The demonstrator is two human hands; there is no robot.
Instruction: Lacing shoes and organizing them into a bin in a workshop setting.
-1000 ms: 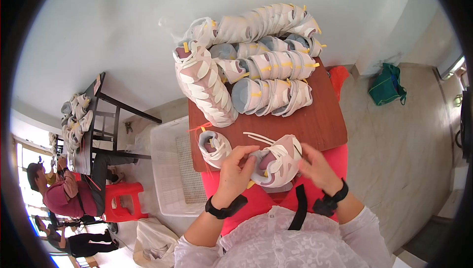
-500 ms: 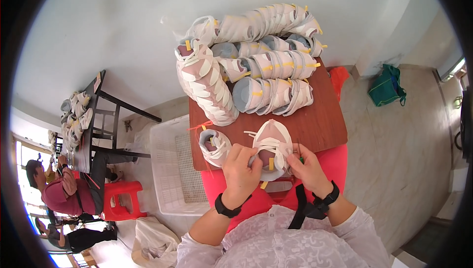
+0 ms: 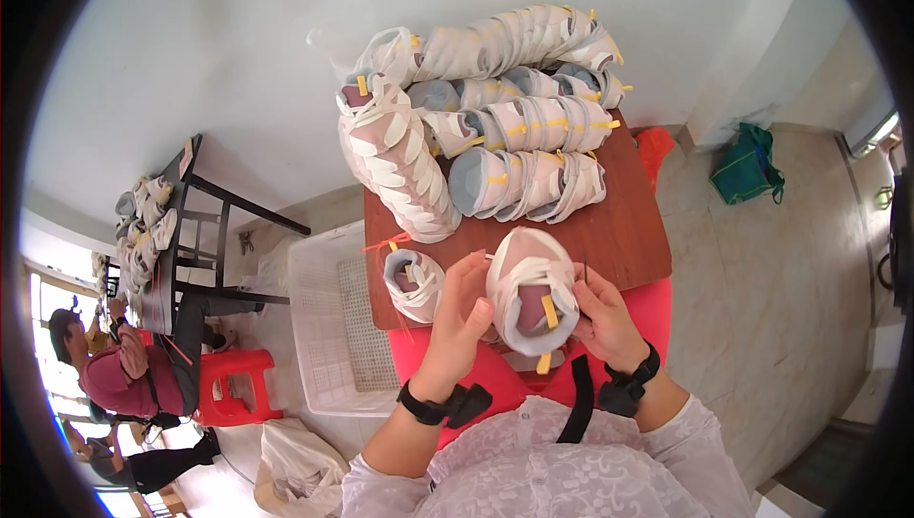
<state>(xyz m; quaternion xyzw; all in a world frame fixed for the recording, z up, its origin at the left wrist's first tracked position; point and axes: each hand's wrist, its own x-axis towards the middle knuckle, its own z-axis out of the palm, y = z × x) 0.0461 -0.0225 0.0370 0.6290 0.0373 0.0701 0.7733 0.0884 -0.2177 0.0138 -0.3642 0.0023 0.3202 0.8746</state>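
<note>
A pink and white shoe upper (image 3: 535, 280) with white laces, grey lining and yellow tabs is tilted up over the table's near edge, its toe pointing away from me. My right hand (image 3: 607, 320) grips its right side, fingers curled at the collar and eyelets. On its left, my left hand (image 3: 459, 328) is open, thumb spread from the fingers, which reach up beside the upper. A second laced upper (image 3: 414, 285) stands just left of that hand, with red cord (image 3: 386, 246) lying behind it.
Rows of nested shoe uppers (image 3: 533, 185) cover the far part of the brown table (image 3: 633, 242). A white plastic crate (image 3: 314, 328) stands at the left, near a red stool (image 3: 238, 385). Farther left, people sit and stand by a dark table. A green bag (image 3: 747, 166) rests on the floor at right.
The upper has been lifted and tilted, its collar now facing me more. My left hand has let go of its laces and spread; my right hand has shifted slightly along its side.
</note>
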